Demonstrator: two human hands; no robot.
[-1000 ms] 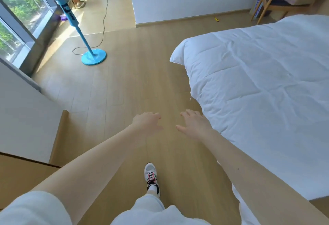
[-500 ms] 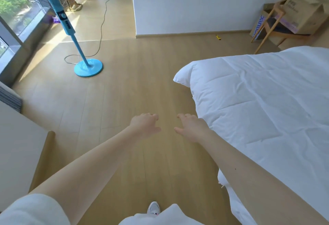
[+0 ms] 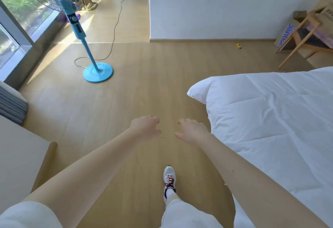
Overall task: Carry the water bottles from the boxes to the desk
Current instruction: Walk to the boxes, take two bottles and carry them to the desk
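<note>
**Crossing the bedroom floor with nothing in hand**

You stand on the wooden floor with one trainer forward and both bare arms held out ahead. Your left hand hangs with its fingers loosely curled and grips nothing. Your right hand, just beside it, is spread a little wider with the thumb out, and it is empty too.

No water bottles show anywhere in the head view, so their size, caps and fill cannot be told. Their likeliest source is the cardboard boxes against the far right wall. One with blue lettering sits on the floor behind a wooden chair, and another appears to rest on its seat. What they contain is hidden.

By that reading, this is the fetching leg of the task, with your hands free and the boxes well apart from you across the room. The next move calls for rounding the corner of the white bed on your right. You also need to stay clear of the blue fan and its trailing cable on the left, then reach past the chair legs into a box.

The pale surface at lower left may be the desk, though that cannot be confirmed.
</note>
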